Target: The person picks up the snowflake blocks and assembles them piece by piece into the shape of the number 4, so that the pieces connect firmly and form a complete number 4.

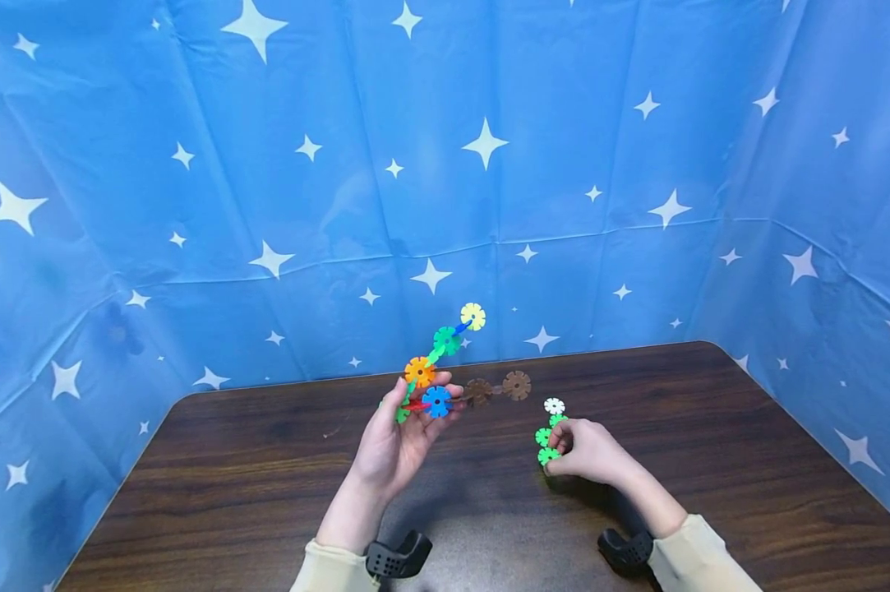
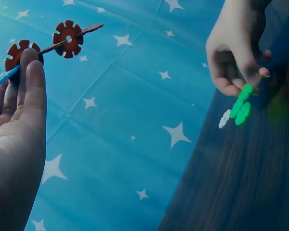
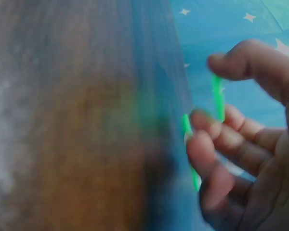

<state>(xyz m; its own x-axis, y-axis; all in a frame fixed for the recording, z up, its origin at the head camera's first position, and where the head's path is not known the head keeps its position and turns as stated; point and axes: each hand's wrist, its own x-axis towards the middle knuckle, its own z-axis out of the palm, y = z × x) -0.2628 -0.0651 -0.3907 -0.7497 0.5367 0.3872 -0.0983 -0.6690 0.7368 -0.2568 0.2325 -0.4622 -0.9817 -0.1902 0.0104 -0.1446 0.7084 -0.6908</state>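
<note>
My left hand (image 1: pixel 396 444) holds up a chain of interlocking plastic snowflake discs above the table. In it I see an orange disc (image 1: pixel 419 372), a blue disc (image 1: pixel 437 402), a teal disc (image 1: pixel 447 340), a pale yellow disc (image 1: pixel 472 316) at the top end and brown discs (image 1: pixel 517 386) at the right end. My right hand (image 1: pixel 592 450), to the right and lower, pinches a green snowflake disc (image 3: pixel 218 98) between thumb and fingers. Beside its fingertips are more green discs (image 1: pixel 543 437) and a white disc (image 1: pixel 554 406); whether these are joined together I cannot tell.
A dark wood-grain table (image 1: pixel 252 460) lies under both hands. Behind it and along the sides hangs a blue curtain (image 1: pixel 415 205) with white stars. Each wrist carries a black strap (image 1: pixel 398 556).
</note>
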